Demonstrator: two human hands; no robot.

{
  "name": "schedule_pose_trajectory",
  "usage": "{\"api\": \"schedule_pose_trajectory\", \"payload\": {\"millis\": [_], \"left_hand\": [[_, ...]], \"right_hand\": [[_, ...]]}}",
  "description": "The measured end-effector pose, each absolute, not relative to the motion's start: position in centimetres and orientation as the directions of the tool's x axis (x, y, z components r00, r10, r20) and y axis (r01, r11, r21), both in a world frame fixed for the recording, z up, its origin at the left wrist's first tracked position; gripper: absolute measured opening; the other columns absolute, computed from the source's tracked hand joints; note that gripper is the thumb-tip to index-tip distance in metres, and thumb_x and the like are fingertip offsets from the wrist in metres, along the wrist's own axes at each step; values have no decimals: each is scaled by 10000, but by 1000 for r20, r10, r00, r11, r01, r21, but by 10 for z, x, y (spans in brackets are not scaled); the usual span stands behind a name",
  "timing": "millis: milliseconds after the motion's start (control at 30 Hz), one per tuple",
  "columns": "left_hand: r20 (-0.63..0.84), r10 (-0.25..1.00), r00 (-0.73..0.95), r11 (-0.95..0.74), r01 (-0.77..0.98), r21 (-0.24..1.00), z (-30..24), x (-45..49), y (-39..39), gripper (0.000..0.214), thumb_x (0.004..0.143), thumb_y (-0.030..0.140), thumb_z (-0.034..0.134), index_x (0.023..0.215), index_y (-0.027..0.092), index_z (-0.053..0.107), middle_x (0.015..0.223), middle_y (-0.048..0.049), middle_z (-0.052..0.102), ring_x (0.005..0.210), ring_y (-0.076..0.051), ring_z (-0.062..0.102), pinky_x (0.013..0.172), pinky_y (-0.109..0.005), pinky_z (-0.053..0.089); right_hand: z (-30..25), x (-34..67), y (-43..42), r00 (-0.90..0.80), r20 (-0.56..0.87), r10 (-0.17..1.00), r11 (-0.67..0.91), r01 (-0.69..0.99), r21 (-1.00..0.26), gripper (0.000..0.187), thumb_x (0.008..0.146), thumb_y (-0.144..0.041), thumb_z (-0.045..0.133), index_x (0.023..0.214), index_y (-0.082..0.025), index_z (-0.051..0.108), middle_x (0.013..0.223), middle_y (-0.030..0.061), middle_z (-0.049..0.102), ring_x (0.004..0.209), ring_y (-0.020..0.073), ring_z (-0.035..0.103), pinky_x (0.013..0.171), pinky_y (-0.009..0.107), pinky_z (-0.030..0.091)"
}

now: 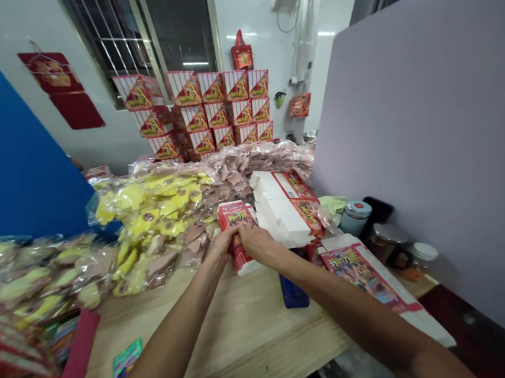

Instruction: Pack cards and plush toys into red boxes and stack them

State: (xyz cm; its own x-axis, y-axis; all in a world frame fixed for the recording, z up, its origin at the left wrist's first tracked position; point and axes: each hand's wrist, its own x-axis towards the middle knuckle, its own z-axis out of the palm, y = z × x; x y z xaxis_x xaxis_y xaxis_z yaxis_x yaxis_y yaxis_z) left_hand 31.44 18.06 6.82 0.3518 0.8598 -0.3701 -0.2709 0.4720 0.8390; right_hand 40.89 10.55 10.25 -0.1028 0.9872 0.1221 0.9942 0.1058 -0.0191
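Both my hands meet on a small red printed box (236, 217) that rests on the wooden table (244, 331). My left hand (220, 247) grips its left side with curled fingers. My right hand (255, 241) lies over its near right edge, fingers closed on it. Bagged yellow toys (157, 206) and bagged pinkish toys (198, 242) are heaped just left of the box. A stack of flattened white and red cartons (285, 211) lies just to its right.
Red boxes (210, 112) are stacked against the far wall. A blue panel (22, 169) stands at left, a grey partition (431, 137) at right. Jars (356, 217) and a flat printed carton (367, 276) sit at right. A dark blue object (292, 293) lies under my right forearm.
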Motion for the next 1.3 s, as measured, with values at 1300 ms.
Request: {"api": "schedule_pose_trajectory", "payload": {"millis": [1300], "left_hand": [[-171, 983, 66, 180, -519, 836, 172, 226, 34, 293, 799, 157, 642, 1068, 225, 737, 946, -2, 809, 1087, -311, 745, 978, -516, 632]], "right_hand": [[141, 585, -120, 535, 284, 796, -366, 799, -478, 198, 781, -92, 535, 805, -173, 715, 896, 132, 714, 956, 293, 630, 889, 388, 475]]}}
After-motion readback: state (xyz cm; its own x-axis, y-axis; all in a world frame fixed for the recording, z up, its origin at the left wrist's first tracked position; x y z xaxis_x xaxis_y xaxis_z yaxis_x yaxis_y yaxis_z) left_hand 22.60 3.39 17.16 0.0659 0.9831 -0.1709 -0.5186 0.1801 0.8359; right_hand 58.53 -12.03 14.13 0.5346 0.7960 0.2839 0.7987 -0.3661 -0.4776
